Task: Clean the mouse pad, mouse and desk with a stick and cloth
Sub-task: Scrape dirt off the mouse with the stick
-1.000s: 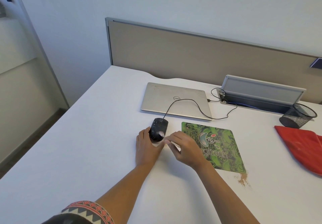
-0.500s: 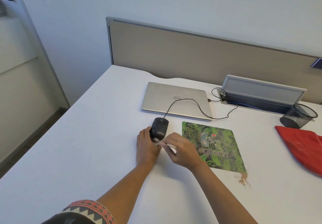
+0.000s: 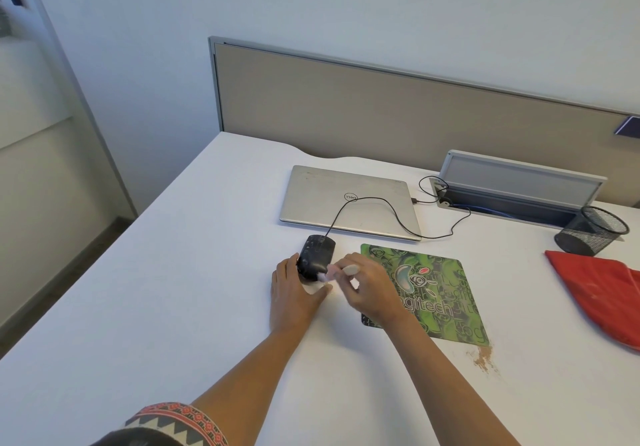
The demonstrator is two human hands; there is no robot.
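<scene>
I read the left hand (image 3: 294,293) gripping the mouse (image 3: 317,251), just left of the mouse pad (image 3: 433,289) on the desk (image 3: 173,307), as a brace, so the right hand (image 3: 367,289), pinching the white stick (image 3: 329,274), can work its tip against the mouse's near end.

Left of the left hand (image 3: 294,295) the desk (image 3: 156,289) is open. Just ahead stand the mouse (image 3: 317,254), its cable (image 3: 370,198) and the closed laptop (image 3: 332,192); right of the right hand (image 3: 369,291) lies the flat mouse pad (image 3: 436,293).

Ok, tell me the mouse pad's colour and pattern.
Green mouse pad with a swirly printed design and a logo, black-edged; shown in the head view.
</scene>
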